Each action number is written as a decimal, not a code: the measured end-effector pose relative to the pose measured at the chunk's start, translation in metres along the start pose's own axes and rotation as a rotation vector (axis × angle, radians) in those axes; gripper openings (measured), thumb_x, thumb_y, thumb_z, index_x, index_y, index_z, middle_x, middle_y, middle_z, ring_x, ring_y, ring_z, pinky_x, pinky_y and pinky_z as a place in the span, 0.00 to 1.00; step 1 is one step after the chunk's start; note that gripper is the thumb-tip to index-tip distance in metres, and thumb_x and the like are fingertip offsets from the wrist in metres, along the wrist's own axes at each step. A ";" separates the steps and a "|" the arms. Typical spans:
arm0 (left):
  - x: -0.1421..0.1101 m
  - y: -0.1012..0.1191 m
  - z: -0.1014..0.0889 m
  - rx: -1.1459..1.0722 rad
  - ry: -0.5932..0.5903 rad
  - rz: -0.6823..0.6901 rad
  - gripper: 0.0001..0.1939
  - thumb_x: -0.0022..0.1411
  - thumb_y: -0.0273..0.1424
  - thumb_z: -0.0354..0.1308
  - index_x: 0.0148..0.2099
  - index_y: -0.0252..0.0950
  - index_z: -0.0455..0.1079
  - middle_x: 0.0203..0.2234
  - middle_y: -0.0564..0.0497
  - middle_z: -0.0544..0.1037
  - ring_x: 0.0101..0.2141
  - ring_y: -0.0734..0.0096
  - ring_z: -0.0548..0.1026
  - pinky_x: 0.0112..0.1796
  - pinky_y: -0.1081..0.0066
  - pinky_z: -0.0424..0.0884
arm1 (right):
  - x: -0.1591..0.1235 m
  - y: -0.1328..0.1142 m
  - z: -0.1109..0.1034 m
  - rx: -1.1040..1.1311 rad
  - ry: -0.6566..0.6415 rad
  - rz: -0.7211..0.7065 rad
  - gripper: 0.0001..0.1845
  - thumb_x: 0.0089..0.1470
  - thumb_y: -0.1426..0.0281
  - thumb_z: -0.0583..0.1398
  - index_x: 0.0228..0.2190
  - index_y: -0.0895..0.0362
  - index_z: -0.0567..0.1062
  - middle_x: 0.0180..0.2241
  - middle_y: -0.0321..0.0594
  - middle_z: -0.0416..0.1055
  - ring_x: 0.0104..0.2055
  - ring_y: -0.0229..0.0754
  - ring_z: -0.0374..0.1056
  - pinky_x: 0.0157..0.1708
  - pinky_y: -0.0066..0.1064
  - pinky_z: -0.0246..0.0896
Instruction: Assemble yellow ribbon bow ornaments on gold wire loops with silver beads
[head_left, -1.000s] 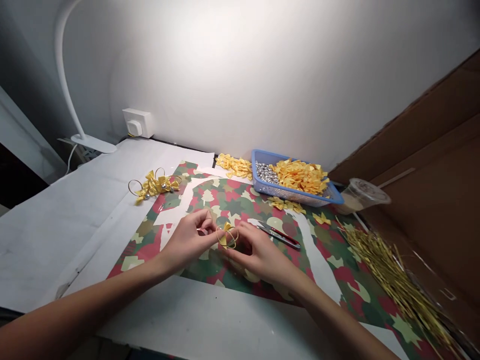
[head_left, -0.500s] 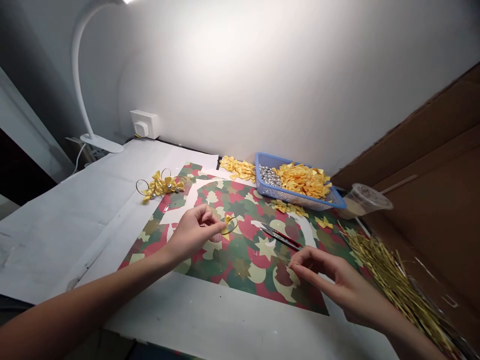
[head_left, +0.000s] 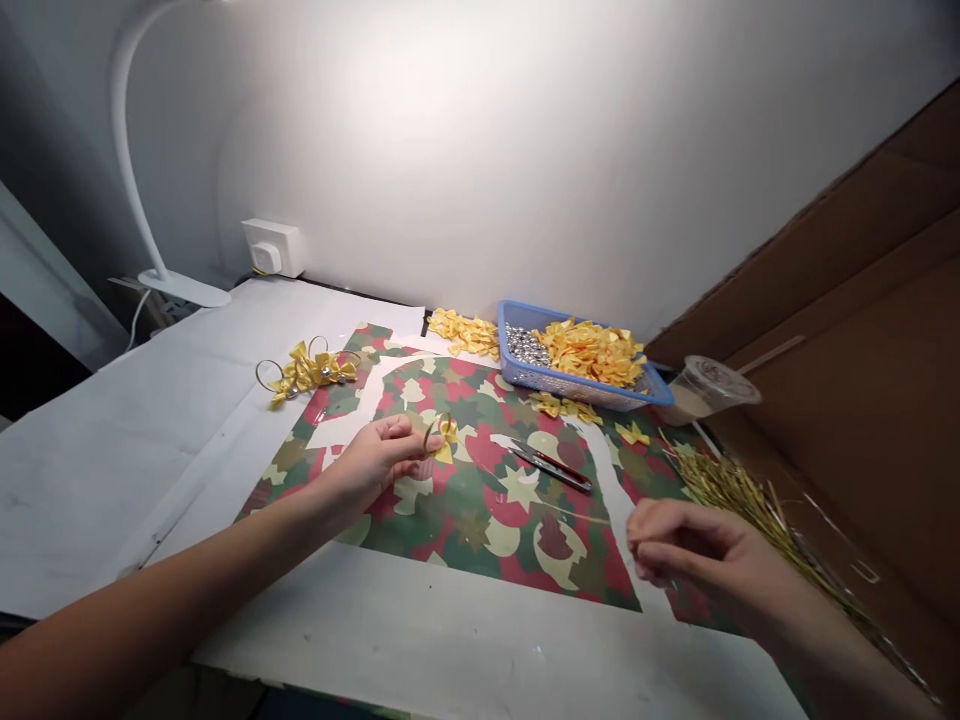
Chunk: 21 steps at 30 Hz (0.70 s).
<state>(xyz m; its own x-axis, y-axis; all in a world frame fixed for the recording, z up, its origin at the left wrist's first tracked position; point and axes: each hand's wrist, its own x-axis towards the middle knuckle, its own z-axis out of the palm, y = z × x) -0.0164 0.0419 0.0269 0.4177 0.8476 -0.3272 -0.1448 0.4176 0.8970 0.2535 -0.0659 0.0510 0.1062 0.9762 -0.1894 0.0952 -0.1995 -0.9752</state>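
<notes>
The left hand (head_left: 386,450) grasps a small yellow bow (head_left: 446,436) by its edge, between thumb and fingertips. The bow is satiny and creased, its ends flaring to points, with a thin, stiff-looking, dull gold ring (head_left: 427,438) standing at its side next to the thumb. It is held over the middle of the mat (head_left: 472,545), a smooth, slightly glossy sheet printed with red, green and cream stars, trees and rounds.

The right hand (head_left: 690,545) is well apart from the bow, over the mat's right side, its thumb and fingertips closed on a strand (head_left: 574,513), hair-thin and pale, that stretches out toward the left.

Between the hands and a little beyond lie slim metal snips (head_left: 555,468) with red on the handle. Farther back, the blue plastic basket (head_left: 555,384), its sides pierced like mesh, carries shiny silver beads (head_left: 526,345) beside a crumpled heap of yellow bows (head_left: 592,352). Near the right forearm lies a loose sheaf of wiry, golden-green stems (head_left: 739,495). Left of the left hand, ringed bows (head_left: 309,372) with silver beads sit bunched together.
</notes>
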 end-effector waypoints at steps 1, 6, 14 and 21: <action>0.000 0.000 0.000 -0.007 -0.009 -0.005 0.27 0.42 0.33 0.69 0.22 0.38 0.48 0.20 0.60 0.56 0.21 0.80 0.61 0.27 0.74 0.62 | 0.005 -0.001 0.007 0.081 0.040 -0.014 0.15 0.34 0.58 0.72 0.15 0.55 0.77 0.15 0.33 0.67 0.19 0.31 0.63 0.20 0.22 0.61; -0.001 -0.003 0.003 -0.020 -0.067 -0.060 0.27 0.44 0.34 0.70 0.23 0.37 0.49 0.22 0.60 0.54 0.22 0.82 0.56 0.25 0.78 0.59 | 0.025 -0.006 0.063 0.411 0.174 -0.027 0.15 0.27 0.63 0.75 0.19 0.54 0.78 0.19 0.32 0.73 0.24 0.35 0.73 0.24 0.21 0.69; -0.005 -0.002 0.009 0.005 -0.113 -0.132 0.30 0.46 0.36 0.69 0.24 0.38 0.44 0.22 0.59 0.49 0.24 0.79 0.53 0.25 0.80 0.57 | 0.017 0.000 0.125 0.442 0.319 -0.313 0.04 0.46 0.69 0.67 0.25 0.53 0.77 0.24 0.31 0.77 0.28 0.36 0.76 0.28 0.24 0.73; -0.005 -0.003 0.010 0.019 -0.125 -0.135 0.30 0.47 0.37 0.68 0.24 0.37 0.44 0.23 0.59 0.49 0.24 0.78 0.52 0.26 0.79 0.57 | 0.012 0.005 0.128 0.241 0.412 -0.355 0.02 0.48 0.72 0.66 0.25 0.55 0.77 0.23 0.33 0.77 0.26 0.37 0.75 0.25 0.27 0.74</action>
<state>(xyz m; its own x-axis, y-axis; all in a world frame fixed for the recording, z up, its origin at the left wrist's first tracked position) -0.0090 0.0330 0.0283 0.5407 0.7363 -0.4068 -0.0635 0.5179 0.8531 0.1290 -0.0439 0.0289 0.4894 0.8562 0.1659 -0.0273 0.2052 -0.9783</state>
